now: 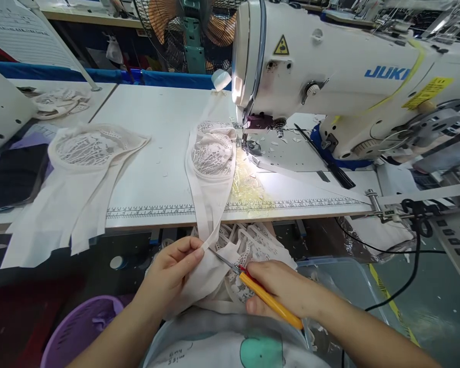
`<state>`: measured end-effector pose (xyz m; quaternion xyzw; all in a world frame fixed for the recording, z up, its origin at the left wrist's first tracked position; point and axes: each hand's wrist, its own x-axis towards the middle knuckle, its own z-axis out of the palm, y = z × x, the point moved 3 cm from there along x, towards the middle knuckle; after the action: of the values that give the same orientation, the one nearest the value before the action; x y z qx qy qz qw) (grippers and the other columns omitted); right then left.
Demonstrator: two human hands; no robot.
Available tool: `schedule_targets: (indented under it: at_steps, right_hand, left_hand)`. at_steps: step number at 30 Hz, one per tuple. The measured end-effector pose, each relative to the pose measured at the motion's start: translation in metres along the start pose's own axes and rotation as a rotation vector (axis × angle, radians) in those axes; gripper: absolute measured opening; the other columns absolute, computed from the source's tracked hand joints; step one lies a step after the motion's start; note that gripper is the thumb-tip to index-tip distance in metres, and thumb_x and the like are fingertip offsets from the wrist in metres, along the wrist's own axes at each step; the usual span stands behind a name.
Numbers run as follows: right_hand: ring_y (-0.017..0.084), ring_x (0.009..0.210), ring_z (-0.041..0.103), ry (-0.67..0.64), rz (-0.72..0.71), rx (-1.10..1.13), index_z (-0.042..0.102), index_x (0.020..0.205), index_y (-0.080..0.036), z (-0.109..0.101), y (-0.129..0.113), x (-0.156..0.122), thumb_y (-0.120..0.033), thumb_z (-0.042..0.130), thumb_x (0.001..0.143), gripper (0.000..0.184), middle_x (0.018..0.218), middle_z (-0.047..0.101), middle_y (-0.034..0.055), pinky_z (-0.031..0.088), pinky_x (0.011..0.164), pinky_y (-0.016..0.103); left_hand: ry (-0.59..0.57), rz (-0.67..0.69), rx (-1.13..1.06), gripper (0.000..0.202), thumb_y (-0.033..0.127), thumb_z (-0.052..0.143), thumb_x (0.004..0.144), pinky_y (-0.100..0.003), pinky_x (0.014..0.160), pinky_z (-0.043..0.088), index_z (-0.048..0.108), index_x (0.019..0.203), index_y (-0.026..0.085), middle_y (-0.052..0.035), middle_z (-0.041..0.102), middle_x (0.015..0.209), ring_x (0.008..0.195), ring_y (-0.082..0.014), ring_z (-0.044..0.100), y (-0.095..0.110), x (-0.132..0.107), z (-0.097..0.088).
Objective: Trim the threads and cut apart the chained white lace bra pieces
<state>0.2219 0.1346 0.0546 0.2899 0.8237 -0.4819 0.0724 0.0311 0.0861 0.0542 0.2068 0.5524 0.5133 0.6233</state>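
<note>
My left hand (176, 271) is closed, its thumb and fingertips pinching the edge of a white lace bra piece (212, 153). The piece stretches from the sewing machine's presser foot over the table's front edge. Orange-handled snips (272, 301) lie in my closed right hand (278, 289). Their slim metal blade points left, its tip beside the fabric at my left fingertips. Part of the handle is hidden by my right fingers. More white lace pieces (268, 245) hang in a heap below the table edge, behind my hands.
A white sewing machine (337, 66) stands at the right of the table (157, 194). Another bra piece (88, 153) lies at left near a dark phone (15, 176). A black-handled tool (339, 174) rests beside the machine. A purple basket (80, 332) stands below left, a clear bin (345, 271) below right.
</note>
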Motion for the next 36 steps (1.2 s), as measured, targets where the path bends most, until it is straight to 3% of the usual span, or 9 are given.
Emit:
schedule_targets:
  at_steps: [11,17,21,23,26,28,30,33,36]
  right_hand:
    - [0.011,0.053,0.038,-0.002,0.045,-0.047,0.035,0.067,-0.021,-0.004,-0.013,0.011,-0.054,0.06,0.071,0.041,0.062,0.045,-0.0039,0.028,0.048,0.022]
    - [0.01,0.051,0.037,0.021,0.043,0.161,0.039,0.064,-0.02,0.006,-0.011,0.015,-0.048,0.063,0.07,0.037,0.058,0.042,-0.0044,0.03,0.046,0.021]
    - [0.01,0.049,0.04,0.059,0.063,0.277,0.04,0.061,-0.02,0.008,-0.011,0.014,-0.042,0.062,0.072,0.033,0.056,0.045,-0.0036,0.031,0.045,0.022]
    - [0.011,0.05,0.041,0.11,0.063,0.222,0.037,0.059,-0.021,0.003,-0.009,0.011,-0.046,0.063,0.07,0.038,0.056,0.046,-0.0034,0.032,0.046,0.023]
    - [0.015,0.056,0.046,0.338,-0.002,0.137,0.039,0.065,-0.021,-0.009,-0.009,0.004,-0.051,0.069,0.061,0.043,0.064,0.051,-0.001,0.037,0.05,0.027]
    - [0.019,0.069,0.052,0.505,-0.119,0.179,0.044,0.076,-0.021,-0.015,-0.014,0.0,-0.045,0.071,0.061,0.039,0.08,0.058,0.004,0.043,0.06,0.03]
    - [0.019,0.08,0.054,0.586,-0.241,0.282,0.046,0.083,-0.021,-0.017,-0.022,-0.002,-0.034,0.067,0.068,0.029,0.092,0.059,0.0066,0.045,0.068,0.031]
    - [0.014,0.07,0.052,0.53,-0.291,0.401,0.046,0.08,-0.021,-0.012,-0.032,0.0,-0.023,0.059,0.072,0.015,0.083,0.058,0.0029,0.044,0.062,0.027]
    - [0.011,0.059,0.043,0.457,-0.247,0.436,0.046,0.077,-0.02,-0.007,-0.034,0.001,-0.017,0.058,0.068,0.015,0.071,0.05,-0.0013,0.038,0.052,0.022]
  left_hand:
    - [0.04,0.0,0.068,0.038,0.046,0.077,0.057,-0.015,0.042,0.025,0.056,0.062,0.015,0.0052,0.046,0.051,0.045,-0.0058,0.032,-0.005,-0.004,-0.007]
    - [0.043,0.016,0.094,0.035,0.044,0.075,0.06,-0.015,0.042,0.024,0.055,0.061,0.015,0.0056,0.044,0.05,0.045,-0.0057,0.03,-0.004,-0.005,-0.008]
    - [0.011,0.074,0.144,0.028,0.041,0.071,0.066,-0.017,0.045,0.031,0.059,0.063,0.016,0.0028,0.051,0.054,0.048,-0.0081,0.038,-0.001,-0.008,-0.007]
    - [0.017,0.137,0.22,0.021,0.037,0.069,0.069,-0.02,0.05,0.038,0.063,0.065,0.017,-0.0004,0.057,0.061,0.054,-0.0118,0.047,0.002,-0.011,-0.006]
    - [0.01,0.275,0.398,0.01,0.028,0.066,0.071,-0.024,0.059,0.044,0.067,0.067,0.019,-0.0037,0.064,0.069,0.066,-0.0172,0.056,0.006,-0.016,-0.002]
    - [-0.007,0.35,0.466,0.004,0.023,0.066,0.07,-0.025,0.061,0.047,0.069,0.07,0.02,-0.0039,0.066,0.071,0.068,-0.0185,0.059,0.006,-0.019,0.002]
    - [-0.037,0.366,0.467,0.009,0.022,0.066,0.07,-0.024,0.055,0.047,0.067,0.078,0.022,-0.0029,0.066,0.07,0.063,-0.0183,0.06,0.003,-0.022,0.008]
    - [-0.142,0.346,0.442,0.012,0.022,0.063,0.074,-0.022,0.046,0.043,0.06,0.085,0.024,-0.0002,0.064,0.067,0.055,-0.016,0.057,-0.005,-0.025,0.02]
    - [-0.236,0.371,0.527,0.005,0.026,0.057,0.079,-0.023,0.048,0.042,0.056,0.083,0.024,-0.0001,0.063,0.067,0.055,-0.0156,0.056,-0.011,-0.026,0.029]
